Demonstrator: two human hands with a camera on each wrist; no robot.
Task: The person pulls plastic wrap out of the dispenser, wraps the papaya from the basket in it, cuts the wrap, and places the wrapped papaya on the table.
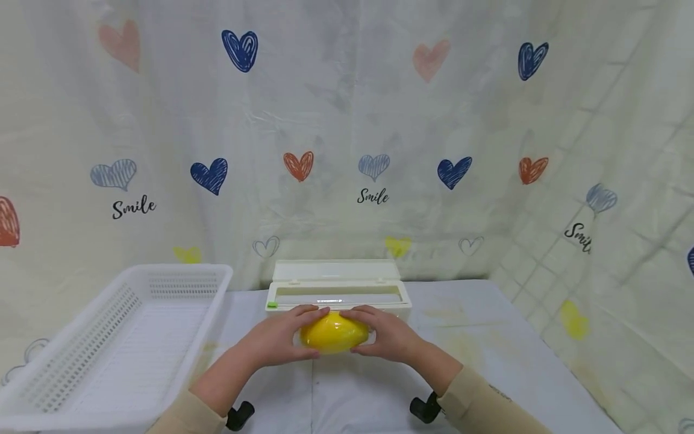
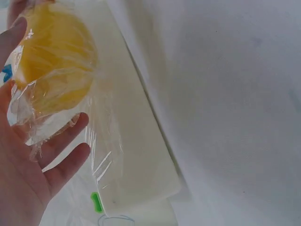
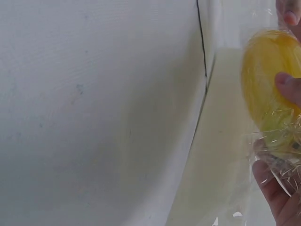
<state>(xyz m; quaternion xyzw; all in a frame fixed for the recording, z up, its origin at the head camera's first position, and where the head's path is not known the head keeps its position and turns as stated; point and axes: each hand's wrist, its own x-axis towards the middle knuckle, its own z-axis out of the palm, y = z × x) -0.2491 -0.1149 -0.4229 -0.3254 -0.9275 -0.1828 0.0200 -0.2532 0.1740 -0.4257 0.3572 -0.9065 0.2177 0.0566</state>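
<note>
A glossy yellow fruit (image 1: 335, 333), shaped like a mango, has clear cling film around it. My left hand (image 1: 279, 337) holds its left end between thumb and fingers. My right hand (image 1: 396, 337) grips the right end in the same way. In the left wrist view, crinkled cling film (image 2: 101, 136) hangs loose below the fruit and stretches over the front of a white box. That box, a cling film dispenser (image 1: 338, 287), stands just behind the hands with its lid raised and a green slider (image 1: 273, 305) at its left end. In the right wrist view, a thumb presses on the wrapped fruit (image 3: 263, 80).
A large white plastic basket (image 1: 208, 328) with slotted sides stands at the left. White cloth covers the table (image 1: 461, 367). A curtain (image 1: 347, 90) printed with hearts hangs behind the table and along the right side.
</note>
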